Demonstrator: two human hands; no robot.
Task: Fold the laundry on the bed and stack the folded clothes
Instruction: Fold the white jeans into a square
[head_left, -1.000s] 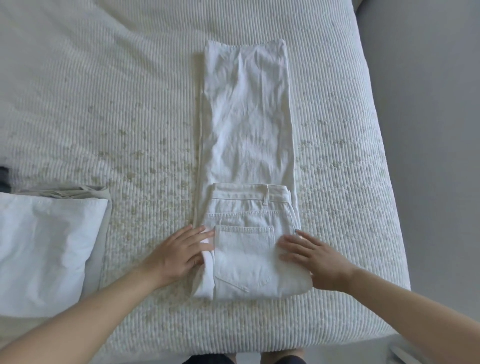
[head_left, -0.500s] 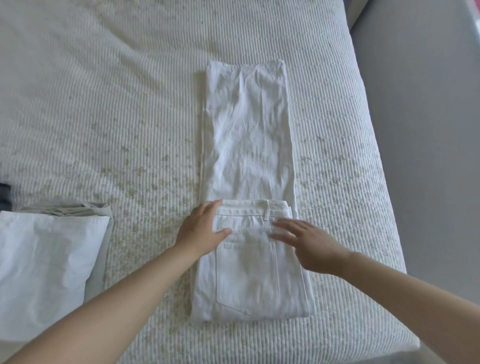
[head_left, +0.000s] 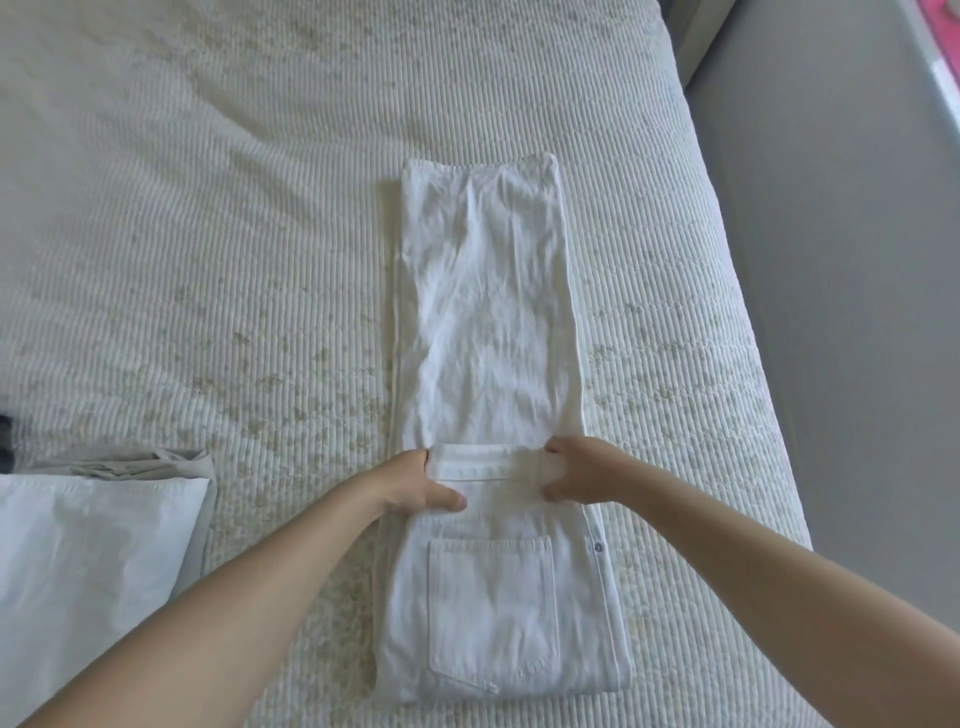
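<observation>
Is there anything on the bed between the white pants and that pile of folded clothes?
Nothing visible. Only bare bedspread lies between the white pants and the pile of folded clothes to their left. Both hands, left and right, grip the pants' waistband.

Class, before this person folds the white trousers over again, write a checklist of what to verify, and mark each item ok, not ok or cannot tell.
1. Left hand grips the waistband end of the white denim trousers: ok.
2. Right hand grips the same end, opposite side: ok.
3. Both hands level across the waistband: ok.
4. Trouser legs lie straight and flat ahead on the ribbed cream bedspread: ok, lightly creased.
5. Fingers hold every layer of the fold: cannot tell, they are tucked under.
6. Stack of folded white and beige clothes lies apart at the left: ok.
</observation>
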